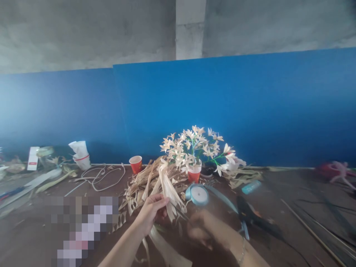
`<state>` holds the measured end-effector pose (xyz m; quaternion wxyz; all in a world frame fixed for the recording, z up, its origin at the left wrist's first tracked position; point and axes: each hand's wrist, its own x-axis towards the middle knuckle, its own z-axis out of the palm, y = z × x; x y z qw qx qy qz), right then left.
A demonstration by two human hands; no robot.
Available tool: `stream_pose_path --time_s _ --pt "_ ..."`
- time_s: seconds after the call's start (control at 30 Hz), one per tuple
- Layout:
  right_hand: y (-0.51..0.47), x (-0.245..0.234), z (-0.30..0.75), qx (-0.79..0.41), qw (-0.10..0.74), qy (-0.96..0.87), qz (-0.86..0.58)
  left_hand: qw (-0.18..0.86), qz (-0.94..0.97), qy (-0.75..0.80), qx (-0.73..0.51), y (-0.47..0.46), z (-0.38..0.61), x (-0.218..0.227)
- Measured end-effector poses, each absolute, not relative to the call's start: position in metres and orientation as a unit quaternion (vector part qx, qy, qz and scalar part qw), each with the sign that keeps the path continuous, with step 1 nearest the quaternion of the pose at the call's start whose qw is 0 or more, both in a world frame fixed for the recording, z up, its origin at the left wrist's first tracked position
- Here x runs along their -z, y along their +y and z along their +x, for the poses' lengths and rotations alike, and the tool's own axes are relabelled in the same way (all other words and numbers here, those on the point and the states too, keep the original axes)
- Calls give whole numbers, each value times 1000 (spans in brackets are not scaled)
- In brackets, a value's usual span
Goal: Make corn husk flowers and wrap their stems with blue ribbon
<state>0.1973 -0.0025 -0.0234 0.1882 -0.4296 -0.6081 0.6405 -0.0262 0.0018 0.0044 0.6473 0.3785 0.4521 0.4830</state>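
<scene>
My left hand [155, 209] is closed, pinching a pale dried corn husk [169, 181] between thumb and fingers. The husk stands upright and its lower end is split into strips. To the right, my right hand [201, 228] is smeared by motion. Thin dark blades, apparently scissors [182, 214], reach from it towards the husk's lower end; their handles are hidden in the blur. Below my hands lies another pale husk strip [167, 246]. Just beyond my right hand sits a roll of light blue ribbon [198, 194], with its loose end trailing right.
A heap of dried husks [139, 187] lies behind my left hand. White husk flowers [191, 146] stand in a red paper cup [194, 174]; another red cup [135, 165] is left. A black glue gun [256, 218] with a cord lies right. A blue partition [222, 100] bounds the table.
</scene>
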Motion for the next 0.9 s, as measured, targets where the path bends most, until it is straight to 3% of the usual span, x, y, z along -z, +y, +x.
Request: stream_pose_path --time_s 0.6,0.9 --pt "-6 10 199 -643 187 -612 -421 643 399 445 -479 0 -26 -5" --pt "-3 24 198 -657 206 -590 -422 570 386 475 -549 -2 -24 -15"
